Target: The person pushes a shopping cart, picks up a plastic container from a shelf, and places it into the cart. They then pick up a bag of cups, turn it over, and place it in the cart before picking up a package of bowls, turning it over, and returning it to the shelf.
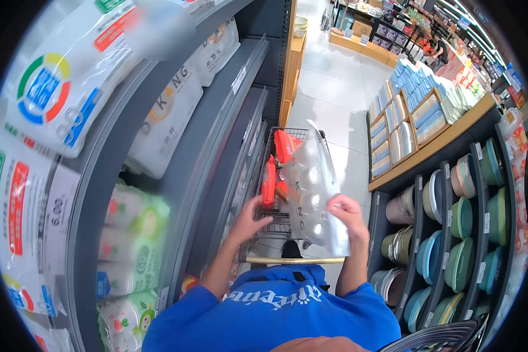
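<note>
My right hand (347, 212) is closed on the edge of a clear pack of cups (311, 182). The wrapped pack stands tilted over the shopping cart (293, 260), with rounded cup shapes and dark letters down its side. To its left, my left hand (251, 222) is held with thumb and fingers apart, touching nothing. Beneath and beyond the hands, red packages (268, 183) lie in the cart's wire basket, partly hidden behind the pack.
Dark shelves on the left hold white bags (167, 120) with similar lettering and green-white packs of paper cups (129, 258). On the right are stacked bowls and basins (460, 217) below folded blue cloths (413, 88). A tiled aisle (328, 76) runs ahead; a person (437, 50) stands far off.
</note>
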A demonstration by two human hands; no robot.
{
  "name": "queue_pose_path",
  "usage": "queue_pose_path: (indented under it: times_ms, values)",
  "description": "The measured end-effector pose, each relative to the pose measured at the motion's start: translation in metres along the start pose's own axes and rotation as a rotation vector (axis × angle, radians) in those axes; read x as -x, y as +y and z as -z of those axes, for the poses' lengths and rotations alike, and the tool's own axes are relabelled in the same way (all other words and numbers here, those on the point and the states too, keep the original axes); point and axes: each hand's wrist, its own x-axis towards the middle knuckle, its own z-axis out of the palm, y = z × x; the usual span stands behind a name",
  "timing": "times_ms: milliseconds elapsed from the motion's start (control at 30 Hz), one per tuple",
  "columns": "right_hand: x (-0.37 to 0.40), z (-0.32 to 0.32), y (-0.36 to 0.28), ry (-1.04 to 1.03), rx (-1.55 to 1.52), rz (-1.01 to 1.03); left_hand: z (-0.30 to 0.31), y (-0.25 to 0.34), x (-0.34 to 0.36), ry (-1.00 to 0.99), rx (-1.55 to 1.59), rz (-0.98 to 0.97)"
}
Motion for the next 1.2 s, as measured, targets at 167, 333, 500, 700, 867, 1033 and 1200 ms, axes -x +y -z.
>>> queue_pose_path:
  times_ms: [167,333,500,700,867,1033,1200]
  values:
    - [0.016,0.012,-0.01,-0.076,-0.581,0.447,0.033,0.076,-0.02,-0.053,-0.002,-0.105]
    - [0.01,-0.003,-0.032,-0.105,-0.644,0.342,0.018,0.056,-0.01,-0.234,-0.063,-0.034]
    - [0.011,0.008,-0.052,-0.244,-0.672,0.319,-0.002,0.071,-0.018,-0.156,0.053,-0.133]
    - [0.012,0.031,-0.047,-0.128,-0.902,0.292,-0.002,0.102,-0.041,-0.471,0.606,-0.003]
    - [0.031,0.054,-0.026,0.064,-1.082,0.044,-0.019,0.102,-0.03,-0.407,0.867,0.125]
    - [0.033,0.071,0.018,0.383,-0.936,0.026,-0.008,0.123,-0.045,-0.052,0.788,0.056]
    - [0.059,0.098,0.06,0.328,-0.851,0.02,0.009,0.153,-0.057,0.129,0.822,0.036]
